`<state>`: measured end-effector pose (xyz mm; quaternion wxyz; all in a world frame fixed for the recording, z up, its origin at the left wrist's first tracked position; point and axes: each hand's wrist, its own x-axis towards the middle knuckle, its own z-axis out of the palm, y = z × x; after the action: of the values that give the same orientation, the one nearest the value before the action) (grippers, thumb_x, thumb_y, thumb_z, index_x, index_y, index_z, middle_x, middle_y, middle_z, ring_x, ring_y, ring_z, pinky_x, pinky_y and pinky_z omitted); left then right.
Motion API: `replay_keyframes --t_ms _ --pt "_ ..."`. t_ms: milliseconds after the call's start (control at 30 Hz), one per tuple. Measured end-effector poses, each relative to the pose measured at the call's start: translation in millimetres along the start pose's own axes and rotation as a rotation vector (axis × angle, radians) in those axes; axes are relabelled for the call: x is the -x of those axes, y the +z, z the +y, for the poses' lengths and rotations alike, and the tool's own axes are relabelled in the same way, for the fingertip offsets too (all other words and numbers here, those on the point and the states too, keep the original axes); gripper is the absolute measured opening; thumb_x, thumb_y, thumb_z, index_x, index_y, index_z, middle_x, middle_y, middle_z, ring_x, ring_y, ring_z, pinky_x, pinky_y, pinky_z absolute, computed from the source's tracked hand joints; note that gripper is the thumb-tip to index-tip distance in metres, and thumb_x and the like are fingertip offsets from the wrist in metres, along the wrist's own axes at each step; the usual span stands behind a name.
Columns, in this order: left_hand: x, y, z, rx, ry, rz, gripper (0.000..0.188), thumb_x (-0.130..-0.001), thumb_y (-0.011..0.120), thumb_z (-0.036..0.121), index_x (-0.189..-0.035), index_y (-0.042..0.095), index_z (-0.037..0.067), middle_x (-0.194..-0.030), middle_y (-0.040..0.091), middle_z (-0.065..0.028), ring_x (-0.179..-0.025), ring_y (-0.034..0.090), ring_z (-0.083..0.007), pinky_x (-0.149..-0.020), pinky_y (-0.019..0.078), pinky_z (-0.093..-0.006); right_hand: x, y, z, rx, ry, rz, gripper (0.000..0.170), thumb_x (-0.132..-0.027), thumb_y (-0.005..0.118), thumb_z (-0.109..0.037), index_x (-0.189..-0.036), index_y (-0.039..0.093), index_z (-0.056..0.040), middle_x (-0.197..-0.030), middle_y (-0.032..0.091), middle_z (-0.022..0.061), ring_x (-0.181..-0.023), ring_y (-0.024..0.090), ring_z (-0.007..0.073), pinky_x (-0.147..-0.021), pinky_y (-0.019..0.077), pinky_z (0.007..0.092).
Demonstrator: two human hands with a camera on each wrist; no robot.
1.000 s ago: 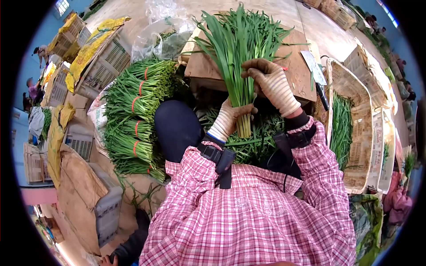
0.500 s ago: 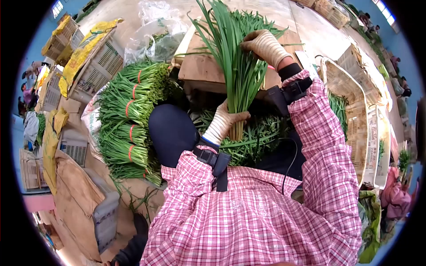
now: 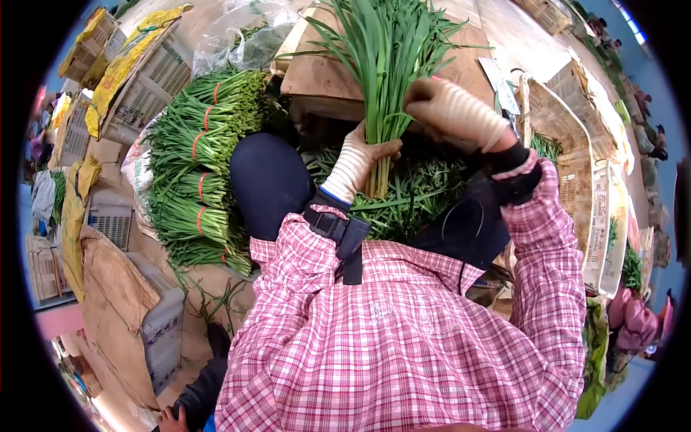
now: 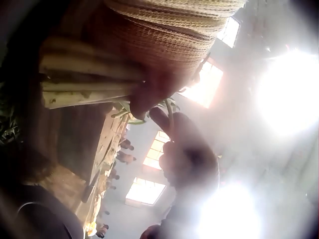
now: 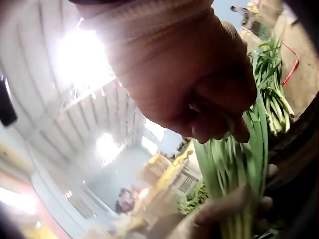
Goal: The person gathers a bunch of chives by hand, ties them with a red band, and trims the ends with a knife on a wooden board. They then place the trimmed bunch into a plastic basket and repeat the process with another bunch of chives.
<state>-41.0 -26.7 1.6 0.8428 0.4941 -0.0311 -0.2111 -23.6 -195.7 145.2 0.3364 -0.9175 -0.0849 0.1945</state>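
Observation:
Wrapped in the fingers of my gloved left hand (image 3: 360, 160) is an upright bundle of long green leafy stalks (image 3: 381, 72), held near its pale lower ends. Beside the bundle, on its right, my gloved right hand (image 3: 457, 111) is blurred, its fingers curled. In the left wrist view, the right hand (image 4: 189, 154) pinches a thin green strip (image 4: 170, 114) close to the left fingertips. The right wrist view has the curled right fingers (image 5: 219, 117) against the leaves, above the left hand (image 5: 219, 211).
Behind the bundle is a wooden board (image 3: 324, 75) with more loose stalks on it and a knife (image 3: 502, 85) at its right. Red-banded bundles (image 3: 205, 158) are stacked at the left. Loose greens (image 3: 432, 191) lie below the hands, and a white crate (image 3: 576, 180) stands at the right.
My right hand has come down from the upper leaves towards the left hand, its elbow swinging outward. The left hand has kept its hold on the bundle. The whole head view has shifted slightly.

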Motion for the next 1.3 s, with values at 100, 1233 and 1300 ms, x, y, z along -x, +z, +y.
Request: replay_keyframes --t_ms 100,1233,1300 --pt "-4 5 -4 -0.098 0.031 0.044 0.044 -0.074 0.073 0.000 -0.114 0.054 0.002 -0.085 0.064 -0.0057 -0.063 0.062 -0.0166 -0.056 0.0518 -0.0300 -10 27 5 0.698 -0.262 0.219 0.034 -0.079 0.063 -0.034 -0.093 0.067 -0.0039 -0.075 0.066 0.0186 -0.075 0.066 0.0338 -0.065 0.0507 0.0447" --pt "48 -9 12 0.338 0.188 -0.330 0.051 -0.073 0.072 0.005 -0.120 0.052 0.010 -0.109 0.060 -0.0053 -0.089 0.059 -0.0230 -0.078 0.0509 -0.0391 -39 44 -72 -0.525 -0.527 0.257 0.071 -0.076 0.075 -0.039 -0.127 0.045 0.0000 -0.111 0.062 0.0174 -0.103 0.059 0.0251 -0.090 0.0458 0.0342" --pt "51 0 4 0.402 0.080 -0.186 0.058 -0.076 0.072 0.008 -0.128 0.046 0.012 -0.110 0.060 -0.0057 -0.090 0.059 -0.0221 -0.078 0.0513 -0.0395 -72 24 -64 -0.294 -0.540 0.452 0.064 -0.080 0.068 -0.050 -0.120 0.051 -0.0040 -0.100 0.064 0.0148 -0.095 0.061 0.0251 -0.086 0.0471 0.0334"
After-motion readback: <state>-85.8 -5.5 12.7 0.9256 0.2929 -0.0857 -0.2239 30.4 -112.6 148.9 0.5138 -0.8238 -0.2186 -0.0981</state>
